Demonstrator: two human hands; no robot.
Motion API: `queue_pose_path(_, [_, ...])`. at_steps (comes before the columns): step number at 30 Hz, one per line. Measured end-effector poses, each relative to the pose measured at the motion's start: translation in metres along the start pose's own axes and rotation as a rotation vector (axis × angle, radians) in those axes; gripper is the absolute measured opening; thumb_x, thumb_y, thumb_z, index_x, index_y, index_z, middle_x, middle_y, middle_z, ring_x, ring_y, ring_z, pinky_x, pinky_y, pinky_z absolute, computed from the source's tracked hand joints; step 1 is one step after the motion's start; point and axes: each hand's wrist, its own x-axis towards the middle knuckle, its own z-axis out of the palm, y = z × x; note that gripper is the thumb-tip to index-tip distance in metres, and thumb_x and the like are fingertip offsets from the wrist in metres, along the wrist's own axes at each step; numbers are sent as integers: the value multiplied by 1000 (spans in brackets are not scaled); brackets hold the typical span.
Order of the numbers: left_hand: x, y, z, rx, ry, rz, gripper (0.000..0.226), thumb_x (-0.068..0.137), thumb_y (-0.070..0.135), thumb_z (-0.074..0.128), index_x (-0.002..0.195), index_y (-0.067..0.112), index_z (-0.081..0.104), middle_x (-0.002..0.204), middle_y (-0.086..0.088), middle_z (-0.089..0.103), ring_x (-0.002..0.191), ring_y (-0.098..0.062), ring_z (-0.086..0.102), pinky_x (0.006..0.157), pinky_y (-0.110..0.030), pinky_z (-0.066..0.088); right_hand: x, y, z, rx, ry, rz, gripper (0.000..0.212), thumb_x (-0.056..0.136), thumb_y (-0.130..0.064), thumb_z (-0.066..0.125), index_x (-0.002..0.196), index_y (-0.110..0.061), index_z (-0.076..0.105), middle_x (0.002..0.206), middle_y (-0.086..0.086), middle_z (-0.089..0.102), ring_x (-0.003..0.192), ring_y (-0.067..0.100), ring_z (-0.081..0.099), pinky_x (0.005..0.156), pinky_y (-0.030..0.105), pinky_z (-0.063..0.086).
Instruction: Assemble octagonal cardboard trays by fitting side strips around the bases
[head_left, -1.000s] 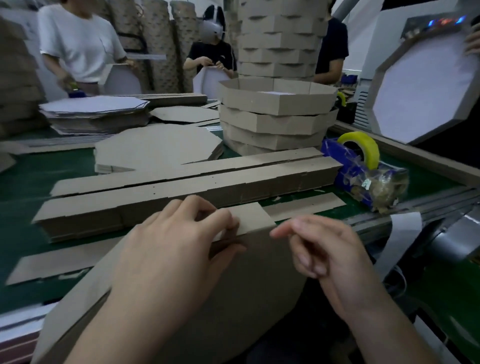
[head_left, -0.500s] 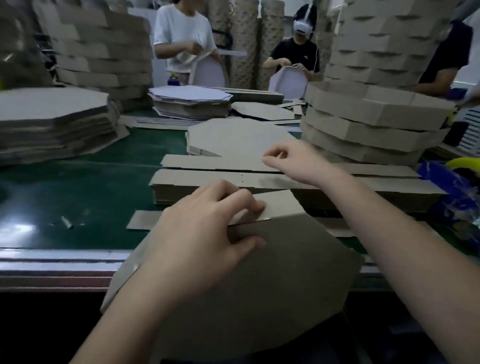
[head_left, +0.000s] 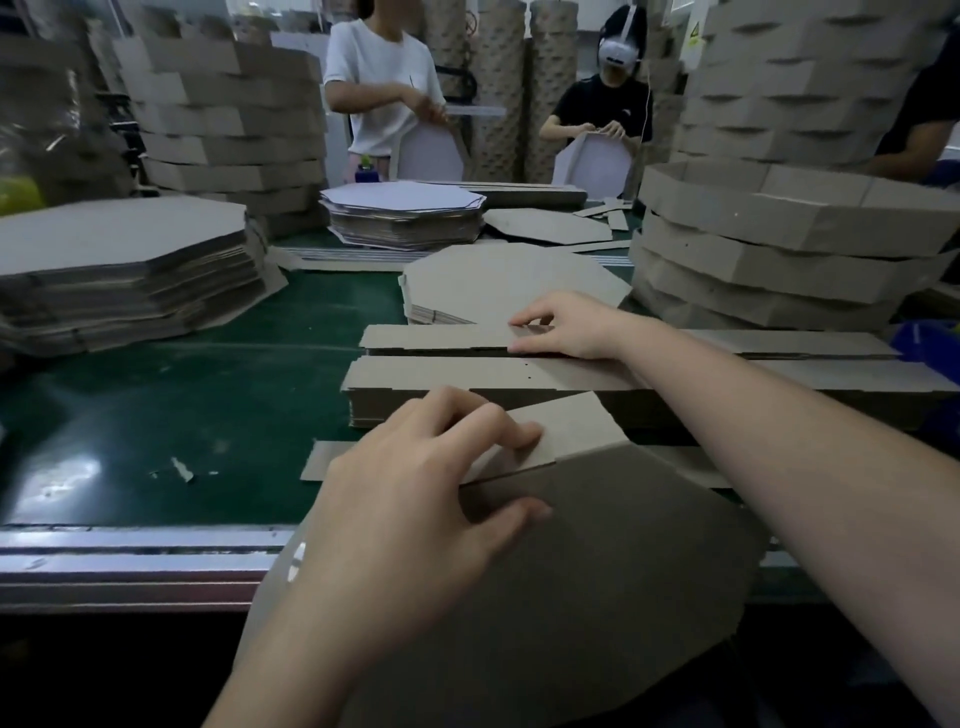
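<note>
Fingers of the left hand (head_left: 415, 499) clamp the octagonal base (head_left: 571, 571) just in front of the strip stack (head_left: 467, 376); right hand (head_left: 566, 325) pinches a side strip (head_left: 436, 336) behind it; nested trays (head_left: 779, 244) stand beyond, to its right

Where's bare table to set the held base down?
Biggest free patch: green table front-left, bordered by the flat base stack, the strip stacks and the metal edge; only small scraps there. A narrower gap runs between that base stack and the middle base pile. Right side is crowded with strip stacks and assembled trays.
</note>
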Motion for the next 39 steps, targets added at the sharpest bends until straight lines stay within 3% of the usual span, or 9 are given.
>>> queue_pose_path(6, [-1,-2,0,6,15,4,37,67,54,76,99,42,62,103,24,57,91,-2,56,60,-22,44,-11,-12,-11,104,262,-86,47,84,-41,71,124,-21,58,114,-7,55,104,10,52,92,26,41])
queue_pose_path(9, [-1,-2,-1,-10,9,-18,35,69,61,69,97,43,61,104,26,56,93,3,53,61,-18,42,-22,-28,-25,-90,283,-136,58,81,-61,62,128,-30,49,114,-14,43,99,8,44,82,32,39])
queue_pose_path(14, [3,3,-3,-43,29,-34,49,65,79,46,100,48,60,102,29,58,97,6,47,66,-8,32,-51,-53,-49,-190,359,-210,65,76,-74,55,125,-31,52,121,-8,55,108,18,54,84,36,44])
queue_pose_path(18, [-1,4,-12,-133,56,-17,50,60,83,58,97,48,65,101,32,58,96,7,50,66,-14,39,-89,-77,-76,-230,421,-273,68,74,-76,51,126,-32,53,119,-11,57,105,15,55,79,35,44])
queue_pose_path(22, [-11,13,-25,-143,133,27,51,58,82,50,99,54,62,105,36,56,97,8,53,68,-22,47,-138,-105,-107,-309,489,-304,62,79,-69,58,127,-31,54,122,-10,59,105,16,57,81,39,49])
queue_pose_path(28, [-23,34,-42,-262,309,80,44,61,72,60,96,47,67,102,28,61,95,0,60,71,-35,53,-223,-146,-151,-483,545,-305,68,77,-74,47,129,-30,53,118,-12,58,99,11,55,72,29,38])
queue_pose_path(33, [-35,46,-41,-439,349,89,41,60,66,66,94,43,69,103,23,65,100,-6,63,79,-37,51,-298,-153,-182,-553,617,-269,71,73,-83,40,126,-37,48,109,-23,50,93,8,52,68,30,44])
queue_pose_path(37, [-44,48,-30,-611,331,79,39,58,57,71,92,39,72,101,18,68,101,-5,63,83,-22,48,-346,-129,-180,-485,664,-265,62,77,-83,41,122,-42,50,107,-26,52,92,11,57,72,42,52])
queue_pose_path(39, [-49,46,-24,-668,315,60,42,56,56,73,94,37,73,103,18,68,102,-3,63,83,-12,45,-361,-108,-170,-375,642,-276,57,81,-78,46,127,-46,49,114,-29,53,99,2,56,79,38,51])
